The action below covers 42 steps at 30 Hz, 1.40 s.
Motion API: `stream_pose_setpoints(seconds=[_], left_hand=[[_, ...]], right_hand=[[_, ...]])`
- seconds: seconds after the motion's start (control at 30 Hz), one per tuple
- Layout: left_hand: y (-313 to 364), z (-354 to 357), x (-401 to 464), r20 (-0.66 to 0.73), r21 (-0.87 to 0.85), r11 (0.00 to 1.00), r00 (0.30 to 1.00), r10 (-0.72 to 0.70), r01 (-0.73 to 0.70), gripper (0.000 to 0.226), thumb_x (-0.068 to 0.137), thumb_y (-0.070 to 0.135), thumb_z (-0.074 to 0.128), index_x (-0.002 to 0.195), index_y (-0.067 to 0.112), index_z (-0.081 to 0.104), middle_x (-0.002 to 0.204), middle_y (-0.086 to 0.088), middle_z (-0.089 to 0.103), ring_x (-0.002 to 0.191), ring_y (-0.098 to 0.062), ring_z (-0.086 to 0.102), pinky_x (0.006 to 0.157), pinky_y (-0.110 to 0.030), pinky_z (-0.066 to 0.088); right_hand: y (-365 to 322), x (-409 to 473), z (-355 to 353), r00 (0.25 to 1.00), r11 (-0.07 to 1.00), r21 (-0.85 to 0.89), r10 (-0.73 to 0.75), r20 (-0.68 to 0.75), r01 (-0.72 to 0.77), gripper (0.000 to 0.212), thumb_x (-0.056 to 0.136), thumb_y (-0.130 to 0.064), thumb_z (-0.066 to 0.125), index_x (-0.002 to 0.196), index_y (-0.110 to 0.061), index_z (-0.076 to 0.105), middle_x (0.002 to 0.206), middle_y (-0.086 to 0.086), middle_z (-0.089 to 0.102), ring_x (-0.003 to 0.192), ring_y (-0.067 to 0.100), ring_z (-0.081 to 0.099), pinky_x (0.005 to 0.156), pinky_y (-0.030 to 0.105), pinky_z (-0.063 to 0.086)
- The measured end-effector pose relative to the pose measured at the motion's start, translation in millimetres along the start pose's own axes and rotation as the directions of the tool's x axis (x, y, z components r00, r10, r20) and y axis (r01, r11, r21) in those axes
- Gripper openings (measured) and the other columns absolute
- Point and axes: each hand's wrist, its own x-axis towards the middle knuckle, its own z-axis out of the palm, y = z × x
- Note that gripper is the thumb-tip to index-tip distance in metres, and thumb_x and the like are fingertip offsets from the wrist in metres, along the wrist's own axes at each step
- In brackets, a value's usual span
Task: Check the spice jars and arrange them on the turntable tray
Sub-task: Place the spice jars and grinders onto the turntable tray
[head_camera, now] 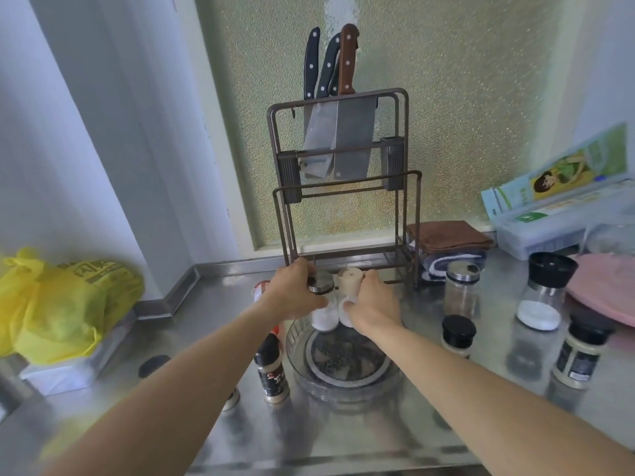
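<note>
A clear round turntable tray (343, 379) sits on the steel counter in front of me. My left hand (292, 297) grips a glass jar with a metal lid (323, 304) holding white powder, at the tray's far edge. Right beside it, my right hand (372, 304) grips a jar with a cream lid (350, 281). The two jars touch side by side. Loose on the counter stand a dark-label bottle (273, 372) left of the tray, and to the right a black-lidded small jar (458, 334), a metal-lidded jar (461, 290), a black-capped grinder (544, 297) and a cream-label jar (580, 355).
A brown knife rack (343, 187) with cleavers stands just behind the jars. A yellow plastic bag (58, 304) lies at the left. Folded cloths (450, 238), a clear box (556, 228) and a pink plate (608, 286) sit at the right.
</note>
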Motion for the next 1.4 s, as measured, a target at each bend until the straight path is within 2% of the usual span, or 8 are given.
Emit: stream_pose_setpoints(seconds=[0.17,0.3,0.47,0.63,0.73,0.93,1.1,1.4], left_hand=[[6,-9,-4,0.011,0.003,1.0,1.0,0.013,-0.013,0.093,0.071,0.042,0.089,0.146,0.017,0.04,0.142,-0.003,0.061,0.124,-0.026,0.06,0.103,-0.04,0.05],[21,-23,-15,-0.113,0.011,0.991,0.985,0.131,-0.131,0.075,0.082,0.035,0.081,0.145,0.016,0.045,0.143,-0.003,0.06,0.126,-0.024,0.058,0.103,-0.037,0.048],[40,-26,-18,-0.112,0.067,0.978,0.973,0.204,-0.197,0.049,0.091,0.028,0.067,0.138,0.018,0.056,0.136,-0.006,0.062,0.121,-0.024,0.059,0.1,-0.035,0.047],[46,-19,-17,-0.111,0.112,0.969,0.966,0.235,-0.222,0.034,0.098,0.023,0.057,0.132,0.021,0.06,0.128,-0.004,0.063,0.114,-0.023,0.061,0.09,-0.03,0.045],[45,-17,-16,-0.109,0.138,0.964,0.964,0.244,-0.228,0.036,0.098,0.014,0.052,0.132,0.022,0.061,0.126,-0.004,0.062,0.114,-0.024,0.061,0.085,-0.026,0.04],[47,-6,-9,-0.08,0.173,0.951,0.958,0.274,-0.258,0.038,0.098,0.006,0.047,0.128,0.021,0.065,0.129,-0.006,0.067,0.113,-0.026,0.065,0.092,-0.036,0.052],[44,5,-10,-0.018,0.246,0.937,0.966,0.258,-0.246,0.046,0.093,0.0,0.048,0.129,0.023,0.065,0.133,-0.004,0.069,0.121,-0.027,0.064,0.097,-0.039,0.053],[39,8,-8,-0.007,0.287,0.92,0.96,0.279,-0.265,0.054,0.09,-0.005,0.044,0.132,0.023,0.063,0.135,-0.003,0.067,0.121,-0.025,0.064,0.095,-0.038,0.054]], right_hand=[[-9,5,-46,0.997,0.994,-0.084,-0.068,-0.026,0.065,0.057,0.094,-0.012,0.065,0.145,-0.004,0.041,0.135,0.015,0.058,0.122,0.034,0.061,0.088,0.039,0.051],[21,24,-111,0.97,0.932,-0.344,-0.176,-0.166,0.11,0.034,0.086,-0.029,0.075,0.116,-0.015,0.068,0.113,0.007,0.07,0.1,0.031,0.067,0.074,0.033,0.05],[81,47,-129,0.996,0.883,-0.466,0.017,-0.086,-0.055,0.061,0.078,-0.051,0.076,0.126,-0.017,0.059,0.121,0.013,0.066,0.109,0.035,0.066,0.085,0.041,0.058],[98,41,-128,1.0,0.907,-0.421,0.021,0.022,-0.01,0.054,0.082,-0.024,0.08,0.127,-0.02,0.049,0.117,0.009,0.072,0.106,0.031,0.068,0.085,0.039,0.058],[88,32,-132,0.999,0.925,-0.378,-0.04,0.007,0.04,0.053,0.082,-0.027,0.081,0.125,-0.023,0.051,0.12,0.007,0.07,0.107,0.029,0.068,0.088,0.042,0.057],[33,6,-136,0.949,0.921,-0.235,-0.314,0.027,0.312,0.049,0.087,-0.031,0.079,0.128,-0.023,0.053,0.125,0.002,0.067,0.104,0.023,0.062,0.085,0.036,0.049],[17,-5,-109,0.928,0.921,-0.153,-0.334,0.165,0.359,0.05,0.088,-0.034,0.078,0.128,-0.023,0.05,0.121,0.0,0.06,0.105,0.021,0.056,0.085,0.037,0.049],[29,-5,-74,0.933,0.908,-0.234,-0.311,0.179,0.347,0.044,0.091,-0.028,0.073,0.126,-0.018,0.048,0.121,0.008,0.066,0.108,0.03,0.064,0.084,0.04,0.051]])
